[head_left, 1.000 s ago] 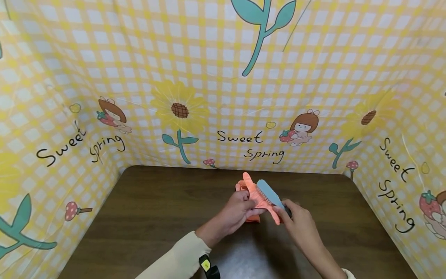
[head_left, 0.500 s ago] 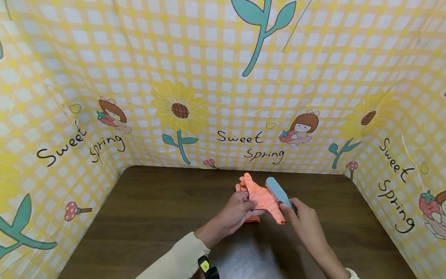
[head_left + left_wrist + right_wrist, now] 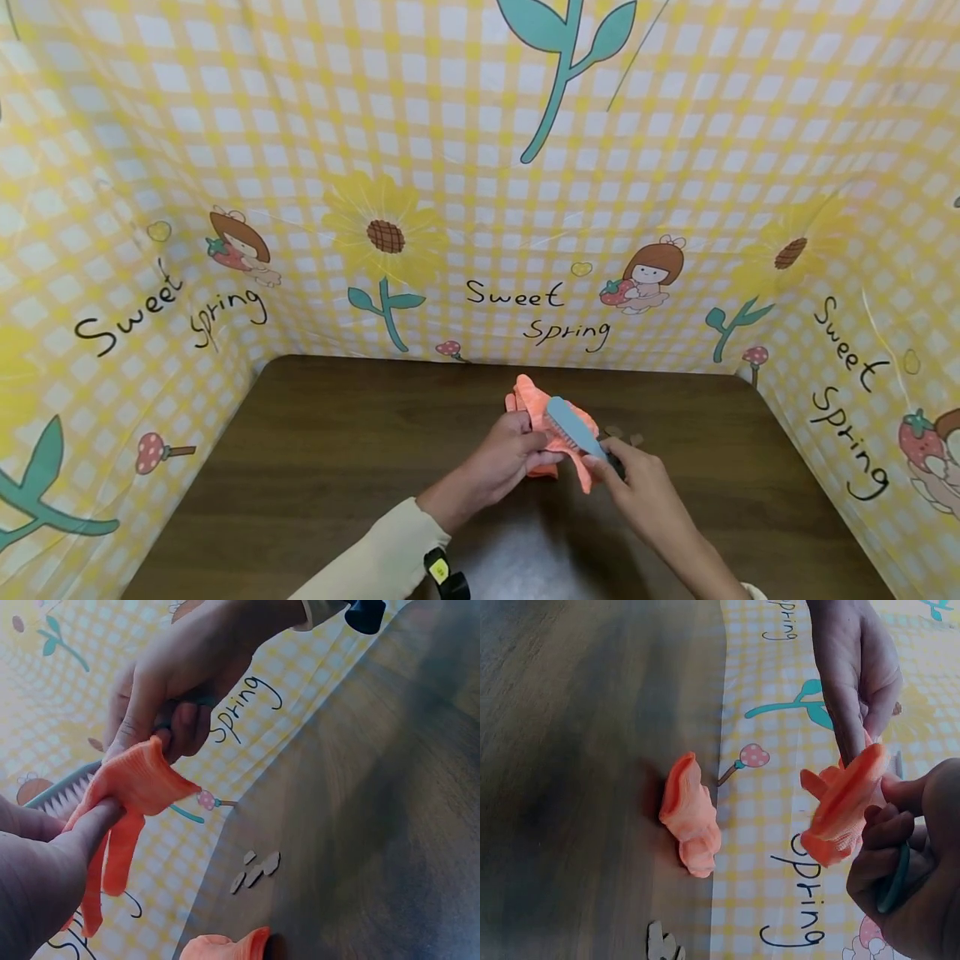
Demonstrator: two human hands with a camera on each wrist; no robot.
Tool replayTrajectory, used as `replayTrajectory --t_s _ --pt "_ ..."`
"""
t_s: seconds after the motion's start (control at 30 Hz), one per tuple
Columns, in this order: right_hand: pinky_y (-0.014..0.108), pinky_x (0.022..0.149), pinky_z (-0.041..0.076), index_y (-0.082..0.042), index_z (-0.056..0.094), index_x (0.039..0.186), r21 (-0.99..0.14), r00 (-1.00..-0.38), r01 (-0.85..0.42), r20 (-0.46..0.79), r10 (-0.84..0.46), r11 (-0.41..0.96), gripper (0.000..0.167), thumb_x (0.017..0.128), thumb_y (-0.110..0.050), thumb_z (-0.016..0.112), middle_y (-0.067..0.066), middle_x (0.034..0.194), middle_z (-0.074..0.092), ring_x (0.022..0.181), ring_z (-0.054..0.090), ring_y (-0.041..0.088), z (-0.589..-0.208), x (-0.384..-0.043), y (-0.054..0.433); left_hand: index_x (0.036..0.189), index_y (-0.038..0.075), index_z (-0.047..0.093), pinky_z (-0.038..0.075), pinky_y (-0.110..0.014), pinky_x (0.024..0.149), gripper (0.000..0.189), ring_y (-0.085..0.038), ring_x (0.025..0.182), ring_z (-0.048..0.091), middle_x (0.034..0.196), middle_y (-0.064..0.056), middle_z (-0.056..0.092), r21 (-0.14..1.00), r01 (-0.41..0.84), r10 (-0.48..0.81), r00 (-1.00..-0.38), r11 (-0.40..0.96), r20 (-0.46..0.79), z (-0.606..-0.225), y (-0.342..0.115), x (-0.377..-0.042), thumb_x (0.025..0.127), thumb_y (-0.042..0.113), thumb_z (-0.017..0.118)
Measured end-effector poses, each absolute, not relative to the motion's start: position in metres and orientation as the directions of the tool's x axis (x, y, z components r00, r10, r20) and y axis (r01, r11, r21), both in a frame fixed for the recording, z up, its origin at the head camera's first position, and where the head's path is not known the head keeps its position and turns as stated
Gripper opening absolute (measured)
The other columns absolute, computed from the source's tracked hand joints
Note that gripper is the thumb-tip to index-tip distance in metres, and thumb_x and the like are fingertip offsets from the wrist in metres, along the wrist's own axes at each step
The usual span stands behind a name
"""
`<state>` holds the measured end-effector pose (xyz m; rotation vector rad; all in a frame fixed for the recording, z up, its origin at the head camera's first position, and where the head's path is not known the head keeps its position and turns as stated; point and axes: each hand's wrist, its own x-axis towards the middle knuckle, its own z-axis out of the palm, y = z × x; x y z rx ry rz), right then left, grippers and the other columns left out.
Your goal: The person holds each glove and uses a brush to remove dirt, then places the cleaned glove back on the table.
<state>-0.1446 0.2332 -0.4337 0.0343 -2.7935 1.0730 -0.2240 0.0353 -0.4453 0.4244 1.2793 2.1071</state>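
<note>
An orange knit glove [image 3: 534, 400] is held up over the table by my left hand [image 3: 502, 462], with the thumb pressed on its near side. My right hand [image 3: 648, 492] grips the dark handle of a light blue brush [image 3: 573, 427]. The brush head overlaps the glove, bristles facing it. In the left wrist view, white bristles [image 3: 67, 796] show behind the glove, whose fingers dangle below. The right thumb is right at the glove's edge in the right wrist view. A second orange glove [image 3: 691, 817] lies crumpled on the table, mostly hidden behind my left hand in the head view.
Several small, flat, pale pieces [image 3: 271, 863] lie on the brown wooden table [image 3: 337, 467] beyond my right hand. A yellow checked cloth [image 3: 480, 208] with printed flowers rises around the table's back and sides. A black strap device [image 3: 446, 575] is at the left sleeve.
The brush first shifted right across the glove, then came back left over its middle. The glove's right side has bent and drawn in. My left hand has stayed nearly still.
</note>
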Motion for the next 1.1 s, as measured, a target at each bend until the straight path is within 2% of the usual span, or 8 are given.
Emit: replayTrajectory --t_s 0.13,0.3,0.53,0.6,0.7,0.8,1.0,1.1 --pt "0.023 0.058 0.039 -0.013 0.07 0.099 -0.622 -0.979 -0.053 0.186 0.081 0.781 0.02 0.1 -0.032 0.066 -0.004 0.077 0.063 0.062 0.046 0.007 -0.435 -0.146 0.233 0.147 -0.019 0.029 0.04 -0.054 0.11 0.047 -0.045 0.143 0.042 0.154 -0.033 0.038 0.871 -0.365 0.638 -0.766 -0.328 -0.08 -0.444 0.036 -0.224 0.102 -0.012 0.036" --pt "0.023 0.058 0.041 -0.008 0.071 0.104 -0.598 -0.964 -0.062 0.242 0.106 0.799 0.024 0.099 -0.031 0.067 0.0 0.082 0.064 0.066 0.049 0.01 -0.437 -0.147 0.237 0.149 -0.017 0.027 0.04 -0.054 0.111 0.047 -0.044 0.146 0.039 0.156 -0.032 0.035 0.858 -0.388 0.64 -0.762 -0.336 -0.094 -0.443 0.037 -0.223 0.103 -0.011 0.037" --pt "0.023 0.052 0.037 -0.007 0.069 0.105 -0.601 -0.964 -0.029 0.227 0.136 0.799 0.032 0.101 -0.039 0.063 -0.001 0.069 0.052 0.057 0.043 0.008 -0.439 -0.149 0.247 0.147 -0.017 0.027 0.039 -0.056 0.111 0.046 -0.042 0.146 0.037 0.157 -0.031 0.034 0.863 -0.379 0.638 -0.765 -0.335 -0.088 -0.443 0.036 -0.222 0.102 -0.013 0.035" --pt "0.023 0.052 0.036 -0.007 0.069 0.105 -0.612 -0.967 -0.022 0.214 0.139 0.79 0.034 0.101 -0.04 0.062 0.0 0.07 0.052 0.057 0.042 0.008 -0.438 -0.149 0.247 0.146 -0.017 0.029 0.039 -0.057 0.111 0.045 -0.041 0.145 0.039 0.154 -0.031 0.037 0.866 -0.372 0.632 -0.77 -0.334 -0.087 -0.443 0.037 -0.222 0.102 -0.013 0.036" --pt "0.024 0.053 0.038 -0.008 0.069 0.107 -0.637 -0.966 -0.013 0.207 0.155 0.77 0.036 0.101 -0.043 0.061 0.001 0.073 0.056 0.059 0.044 0.009 -0.435 -0.147 0.246 0.138 -0.018 0.034 0.04 -0.058 0.111 0.036 -0.036 0.137 0.046 0.141 -0.028 0.045 0.878 -0.351 0.622 -0.779 -0.326 -0.081 -0.445 0.037 -0.223 0.102 -0.012 0.038" --pt "0.024 0.055 0.04 -0.01 0.07 0.107 -0.666 -0.965 -0.037 0.217 0.146 0.745 0.033 0.101 -0.041 0.062 0.002 0.078 0.062 0.062 0.047 0.01 -0.432 -0.145 0.242 0.135 -0.017 0.037 0.039 -0.059 0.111 0.034 -0.033 0.133 0.051 0.136 -0.025 0.048 0.881 -0.342 0.627 -0.776 -0.327 -0.069 -0.445 0.036 -0.224 0.103 -0.01 0.04" --pt "0.023 0.056 0.04 -0.014 0.071 0.103 -0.662 -0.985 -0.082 0.165 0.039 0.745 0.026 0.099 -0.038 0.064 -0.003 0.074 0.062 0.061 0.047 0.006 -0.43 -0.142 0.232 0.149 -0.013 0.038 0.042 -0.05 0.112 0.044 -0.039 0.14 0.048 0.152 -0.029 0.047 0.885 -0.33 0.697 -0.717 -0.328 -0.009 -0.441 0.035 -0.225 0.106 -0.005 0.039" --pt "0.023 0.055 0.039 -0.014 0.072 0.101 -0.639 -0.98 -0.074 0.187 0.061 0.766 0.025 0.099 -0.039 0.065 -0.004 0.072 0.059 0.059 0.047 0.008 -0.429 -0.143 0.231 0.147 -0.017 0.035 0.042 -0.051 0.111 0.044 -0.042 0.142 0.045 0.154 -0.032 0.043 0.881 -0.341 0.679 -0.734 -0.33 -0.03 -0.439 0.035 -0.224 0.103 -0.009 0.037"
